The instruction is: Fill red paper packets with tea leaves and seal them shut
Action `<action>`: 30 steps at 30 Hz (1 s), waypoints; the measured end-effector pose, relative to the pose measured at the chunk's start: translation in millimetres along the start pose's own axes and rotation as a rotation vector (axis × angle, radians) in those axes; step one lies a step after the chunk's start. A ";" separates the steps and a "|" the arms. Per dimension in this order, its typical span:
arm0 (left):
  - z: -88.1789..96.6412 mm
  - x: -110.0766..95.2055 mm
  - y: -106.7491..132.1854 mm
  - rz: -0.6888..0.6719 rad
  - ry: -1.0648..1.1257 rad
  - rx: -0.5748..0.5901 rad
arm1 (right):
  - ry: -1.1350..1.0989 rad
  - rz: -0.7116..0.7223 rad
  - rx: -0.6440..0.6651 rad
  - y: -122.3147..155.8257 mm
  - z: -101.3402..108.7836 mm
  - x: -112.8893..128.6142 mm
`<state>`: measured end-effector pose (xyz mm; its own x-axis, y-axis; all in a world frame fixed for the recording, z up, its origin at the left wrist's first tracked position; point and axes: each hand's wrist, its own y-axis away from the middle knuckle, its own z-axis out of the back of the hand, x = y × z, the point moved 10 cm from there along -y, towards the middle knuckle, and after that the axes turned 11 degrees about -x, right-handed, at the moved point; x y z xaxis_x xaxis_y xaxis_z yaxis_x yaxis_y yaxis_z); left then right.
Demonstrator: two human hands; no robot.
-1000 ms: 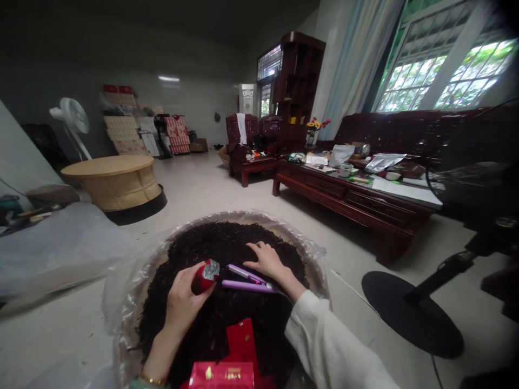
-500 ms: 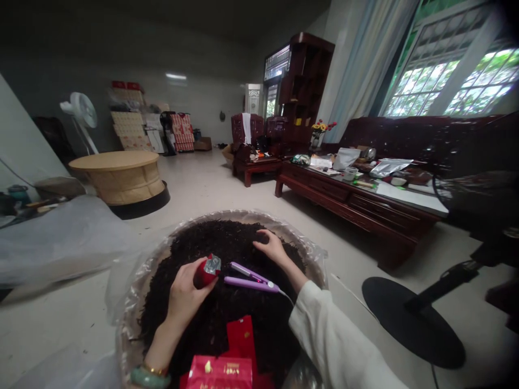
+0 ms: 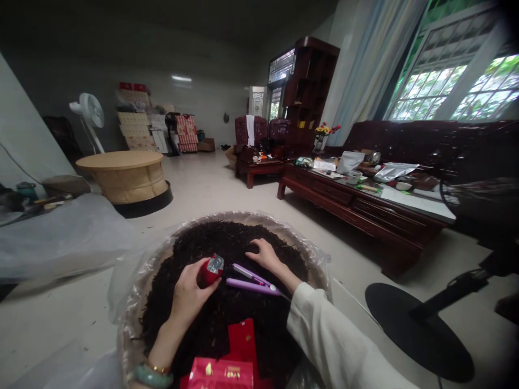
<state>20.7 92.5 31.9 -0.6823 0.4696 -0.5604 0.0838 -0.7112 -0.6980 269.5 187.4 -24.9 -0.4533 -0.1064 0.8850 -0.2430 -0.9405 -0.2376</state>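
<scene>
My left hand (image 3: pixel 187 292) is closed around a small red foil packet (image 3: pixel 210 272), its silver-lined mouth tilted up and to the right. Below it lies a large round container (image 3: pixel 134 302) lined with clear plastic and filled with dark, dry leaves that look like tea (image 3: pixel 211 237). Over the far side of the leaves, my right hand (image 3: pixel 264 254) has its thumb and fingers apart, with nothing visible between them. Between the hands, a purple hair straightener (image 3: pixel 253 286) rests on the leaves with its jaws apart. Flat red packets (image 3: pixel 243 337) and a red printed box (image 3: pixel 221 374) sit nearest me.
A black fan stand (image 3: pixel 419 329) is on the right. The long wooden coffee table (image 3: pixel 344 197) holds bags and bowls. At left are a round tan table (image 3: pixel 121 160) and plastic sheeting (image 3: pixel 65 237). A white cord (image 3: pixel 357 300) runs across the floor.
My right hand has moved slightly left and down, closer to the leaves. The left hand still holds the red packet, and the view has shifted a little.
</scene>
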 end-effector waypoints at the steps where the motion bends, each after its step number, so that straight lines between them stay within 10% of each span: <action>1: 0.0 -0.5 -0.5 -0.001 -0.004 0.002 | -0.015 -0.009 0.001 -1.0 0.3 0.1; 13: -22.1 0.7 -21.7 0.140 -0.198 0.094 | -0.436 -0.217 0.039 -19.2 -12.4 22.0; 24: -29.6 1.5 -28.4 0.299 -0.363 0.168 | -0.131 0.314 0.156 1.7 -37.9 141.9; 30: -29.7 12.1 -23.8 0.333 -0.412 0.200 | 0.019 0.324 0.272 12.7 -44.6 150.3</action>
<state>32.0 130.6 28.5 -0.8729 -0.0116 -0.4877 0.2312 -0.8902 -0.3925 160.1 173.9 87.3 -0.4852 -0.4075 0.7737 0.1489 -0.9104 -0.3861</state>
